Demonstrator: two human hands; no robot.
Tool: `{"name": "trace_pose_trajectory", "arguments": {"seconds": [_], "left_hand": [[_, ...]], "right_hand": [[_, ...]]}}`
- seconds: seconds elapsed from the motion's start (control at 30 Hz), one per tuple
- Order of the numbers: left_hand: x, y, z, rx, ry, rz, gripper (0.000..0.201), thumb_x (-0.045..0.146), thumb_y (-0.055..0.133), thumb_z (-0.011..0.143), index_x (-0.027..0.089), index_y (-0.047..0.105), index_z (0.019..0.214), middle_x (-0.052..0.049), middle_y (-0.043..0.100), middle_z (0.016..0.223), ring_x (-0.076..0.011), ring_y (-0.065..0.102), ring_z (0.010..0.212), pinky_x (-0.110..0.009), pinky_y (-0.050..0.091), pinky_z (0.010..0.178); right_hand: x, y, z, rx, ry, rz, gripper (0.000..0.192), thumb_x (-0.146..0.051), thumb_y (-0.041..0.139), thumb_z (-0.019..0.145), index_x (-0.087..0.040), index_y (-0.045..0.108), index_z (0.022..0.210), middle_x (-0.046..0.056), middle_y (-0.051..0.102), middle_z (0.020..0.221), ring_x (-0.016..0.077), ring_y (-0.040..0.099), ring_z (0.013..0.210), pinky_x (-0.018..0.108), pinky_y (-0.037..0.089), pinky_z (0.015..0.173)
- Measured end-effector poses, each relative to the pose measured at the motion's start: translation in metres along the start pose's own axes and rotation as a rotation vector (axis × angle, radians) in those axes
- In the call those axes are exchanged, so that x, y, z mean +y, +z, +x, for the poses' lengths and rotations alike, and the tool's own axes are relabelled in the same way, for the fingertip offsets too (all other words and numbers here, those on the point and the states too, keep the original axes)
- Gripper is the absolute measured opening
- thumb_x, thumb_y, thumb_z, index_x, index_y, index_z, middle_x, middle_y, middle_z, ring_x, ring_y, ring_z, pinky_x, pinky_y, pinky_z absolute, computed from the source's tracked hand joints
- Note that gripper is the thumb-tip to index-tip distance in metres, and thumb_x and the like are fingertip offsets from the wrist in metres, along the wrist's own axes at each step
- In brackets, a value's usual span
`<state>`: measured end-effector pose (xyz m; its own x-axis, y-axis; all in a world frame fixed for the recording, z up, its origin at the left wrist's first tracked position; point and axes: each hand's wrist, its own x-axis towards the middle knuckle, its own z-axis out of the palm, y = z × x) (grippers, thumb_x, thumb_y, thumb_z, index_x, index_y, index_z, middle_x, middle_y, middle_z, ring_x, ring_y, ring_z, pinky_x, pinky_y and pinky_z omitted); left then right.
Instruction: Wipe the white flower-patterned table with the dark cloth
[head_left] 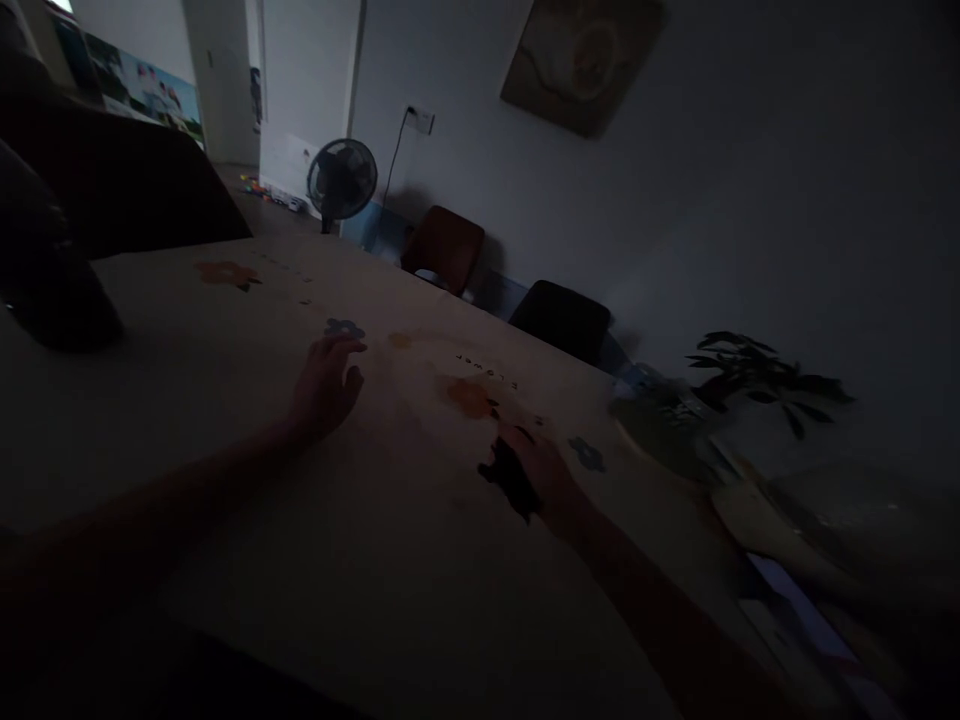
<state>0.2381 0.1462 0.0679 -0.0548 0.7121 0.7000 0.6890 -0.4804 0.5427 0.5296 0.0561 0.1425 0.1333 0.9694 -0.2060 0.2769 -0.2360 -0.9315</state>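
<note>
Work looked unfinished: a black thing (511,482) was against the right hand (536,465) over the worktop (420,570), grip too dark to tell; the left hand (328,385), apart, was empty, fingers parted.

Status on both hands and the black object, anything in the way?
Left hand open, by blue printed flower. Right hand at black object; grip unclear, dim. No obstruction seen between hands; leafy plant off right.
</note>
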Motion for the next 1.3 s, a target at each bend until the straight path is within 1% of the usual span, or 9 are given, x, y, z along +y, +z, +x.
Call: {"name": "trace_pose_trajectory", "arguments": {"seconds": [0.1, 0.2, 0.3, 0.4, 0.6, 0.73, 0.83, 0.97, 1.3], "left_hand": [[-0.002, 0.002, 0.0, -0.03, -0.034, -0.02, 0.031, 0.012, 0.05, 0.083, 0.018, 0.061, 0.111, -0.017, 0.058, 0.121, -0.0309, 0.055, 0.117, -0.047, 0.055, 0.091], [-0.005, 0.002, 0.001, -0.05, -0.079, -0.048, 0.03, 0.013, 0.051, 0.08, 0.018, 0.062, 0.108, -0.016, 0.058, 0.119, -0.031, 0.056, 0.116, -0.045, 0.056, 0.088], [-0.007, 0.004, 0.001, -0.064, -0.116, -0.075, 0.029, 0.014, 0.051, 0.079, 0.018, 0.063, 0.106, -0.016, 0.059, 0.115, -0.0297, 0.058, 0.111, -0.044, 0.056, 0.087], [-0.008, 0.004, 0.002, -0.064, -0.143, -0.086, 0.03, 0.013, 0.049, 0.078, 0.018, 0.064, 0.104, -0.015, 0.06, 0.114, -0.0285, 0.058, 0.109, -0.044, 0.055, 0.088], [-0.006, 0.003, 0.006, -0.065, -0.2, -0.108, 0.031, 0.012, 0.049, 0.074, 0.017, 0.064, 0.101, -0.015, 0.063, 0.106, -0.029, 0.062, 0.105, -0.048, 0.052, 0.093], [-0.004, 0.004, 0.007, -0.059, -0.243, -0.144, 0.032, 0.013, 0.048, 0.072, 0.018, 0.064, 0.099, -0.012, 0.063, 0.102, -0.0267, 0.063, 0.099, -0.045, 0.054, 0.089], [-0.002, 0.006, 0.007, -0.049, -0.261, -0.164, 0.032, 0.012, 0.048, 0.072, 0.019, 0.065, 0.098, -0.012, 0.062, 0.103, -0.0258, 0.062, 0.099, -0.045, 0.054, 0.089], [0.001, 0.007, 0.007, -0.04, -0.261, -0.185, 0.031, 0.01, 0.047, 0.075, 0.018, 0.064, 0.1, -0.013, 0.061, 0.108, -0.0259, 0.061, 0.102, -0.045, 0.053, 0.09], [0.014, 0.001, 0.005, -0.024, -0.199, -0.175, 0.033, 0.005, 0.042, 0.078, 0.018, 0.062, 0.102, -0.013, 0.06, 0.115, -0.0249, 0.058, 0.113, -0.042, 0.052, 0.095]], "right_hand": [[0.011, -0.045, -0.025, 0.089, 0.143, 0.021, 0.03, -0.059, 0.075, 0.063, -0.031, 0.066, 0.07, 0.009, 0.067, 0.076, 0.0236, 0.064, 0.062, 0.037, 0.05, 0.046], [0.015, -0.08, -0.04, 0.181, 0.125, 0.108, 0.028, -0.052, 0.079, 0.056, -0.034, 0.065, 0.072, 0.012, 0.07, 0.085, 0.0285, 0.069, 0.075, 0.042, 0.057, 0.055], [0.018, -0.099, -0.05, 0.273, 0.05, 0.239, 0.025, -0.037, 0.081, 0.055, -0.033, 0.063, 0.073, 0.011, 0.071, 0.097, 0.0313, 0.07, 0.094, 0.044, 0.059, 0.07], [0.017, -0.101, -0.05, 0.274, 0.058, 0.307, 0.025, -0.027, 0.079, 0.056, -0.029, 0.061, 0.074, 0.013, 0.071, 0.093, 0.0299, 0.071, 0.09, 0.043, 0.059, 0.071], [-0.002, -0.063, -0.009, 0.172, 0.076, 0.318, 0.027, -0.03, 0.079, 0.063, -0.023, 0.061, 0.082, 0.008, 0.067, 0.071, 0.0237, 0.066, 0.061, 0.034, 0.054, 0.049], [-0.033, -0.012, 0.035, 0.186, -0.01, 0.265, 0.029, -0.038, 0.078, 0.071, -0.02, 0.057, 0.078, 0.0, 0.054, 0.055, 0.0147, 0.051, 0.043, 0.026, 0.04, 0.036], [-0.057, 0.034, 0.066, 0.209, -0.127, 0.261, 0.037, -0.048, 0.071, 0.081, -0.021, 0.05, 0.067, -0.001, 0.05, 0.054, 0.0121, 0.05, 0.042, 0.025, 0.041, 0.038], [-0.08, 0.08, 0.108, 0.239, -0.189, 0.216, 0.039, -0.041, 0.059, 0.092, -0.022, 0.045, 0.062, -0.003, 0.046, 0.05, 0.0103, 0.045, 0.04, 0.023, 0.037, 0.036], [-0.113, 0.104, 0.211, 0.248, -0.272, 0.175, 0.032, -0.04, 0.04, 0.097, -0.022, 0.044, 0.071, -0.004, 0.044, 0.052, 0.0101, 0.044, 0.042, 0.02, 0.033, 0.039]]}}
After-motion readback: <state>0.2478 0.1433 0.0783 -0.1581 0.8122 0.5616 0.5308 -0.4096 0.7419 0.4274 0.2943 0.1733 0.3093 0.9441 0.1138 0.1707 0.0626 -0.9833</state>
